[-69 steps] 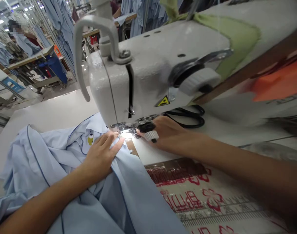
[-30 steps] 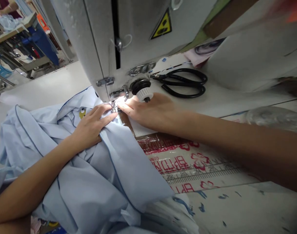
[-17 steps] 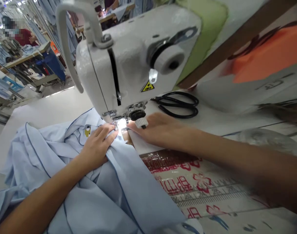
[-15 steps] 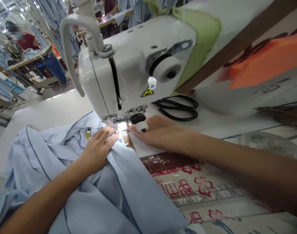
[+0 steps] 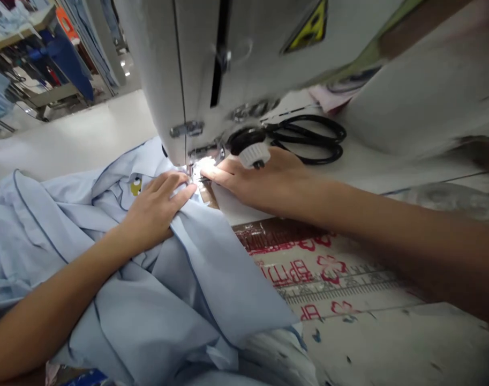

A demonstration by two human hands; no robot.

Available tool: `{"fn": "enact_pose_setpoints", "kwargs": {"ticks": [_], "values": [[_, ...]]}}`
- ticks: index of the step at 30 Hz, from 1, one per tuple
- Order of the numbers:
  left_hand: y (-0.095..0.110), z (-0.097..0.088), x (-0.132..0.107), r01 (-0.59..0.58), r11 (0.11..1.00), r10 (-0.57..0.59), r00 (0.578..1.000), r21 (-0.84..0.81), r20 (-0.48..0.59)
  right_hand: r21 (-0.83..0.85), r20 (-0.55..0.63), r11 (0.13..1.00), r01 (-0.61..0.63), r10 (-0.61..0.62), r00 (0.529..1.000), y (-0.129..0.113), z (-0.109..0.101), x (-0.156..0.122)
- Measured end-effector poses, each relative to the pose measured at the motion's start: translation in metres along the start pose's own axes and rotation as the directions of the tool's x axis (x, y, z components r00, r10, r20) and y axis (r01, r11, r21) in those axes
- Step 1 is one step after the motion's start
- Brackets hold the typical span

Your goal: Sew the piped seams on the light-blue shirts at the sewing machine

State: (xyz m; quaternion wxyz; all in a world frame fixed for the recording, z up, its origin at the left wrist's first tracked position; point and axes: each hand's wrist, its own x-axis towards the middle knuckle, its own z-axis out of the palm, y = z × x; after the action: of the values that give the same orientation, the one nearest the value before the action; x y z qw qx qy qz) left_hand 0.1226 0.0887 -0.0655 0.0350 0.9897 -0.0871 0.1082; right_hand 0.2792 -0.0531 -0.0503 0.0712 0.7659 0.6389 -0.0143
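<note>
Both hands lie open and flat, the left hand (image 5: 156, 209) pressing the pale blue shirt (image 5: 224, 284) just left of the presser foot (image 5: 200, 167), the right hand (image 5: 264, 179) just right of it; light, even pressure should keep the layers smooth.

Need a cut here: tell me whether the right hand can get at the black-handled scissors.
Probably yes: the right hand lies close to the black-handled scissors, with only white tabletop between them.

My left hand (image 5: 156, 212) lies flat, its fingers (image 5: 174, 185) slightly spread toward 2 o'clock; my right hand (image 5: 264, 179) reaches from 3 o'clock, its fingertips (image 5: 214, 174) just beside them.
</note>
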Motion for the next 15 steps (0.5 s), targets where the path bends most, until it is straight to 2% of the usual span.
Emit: {"fn": "enact_pose_setpoints", "kwargs": {"ticks": [9, 15], "values": [[0.000, 0.001, 0.002, -0.009, 0.999, 0.009, 1.000, 0.036, -0.004, -0.020, -0.027, 0.999, -0.030, 0.029, 0.999, -0.013, -0.009, -0.001], [0.001, -0.001, 0.001, 0.001, 1.000, -0.001, 1.000, 0.013, -0.006, -0.011, -0.026, 0.999, -0.040, 0.039, 0.999, -0.002, 0.000, -0.004]]}}
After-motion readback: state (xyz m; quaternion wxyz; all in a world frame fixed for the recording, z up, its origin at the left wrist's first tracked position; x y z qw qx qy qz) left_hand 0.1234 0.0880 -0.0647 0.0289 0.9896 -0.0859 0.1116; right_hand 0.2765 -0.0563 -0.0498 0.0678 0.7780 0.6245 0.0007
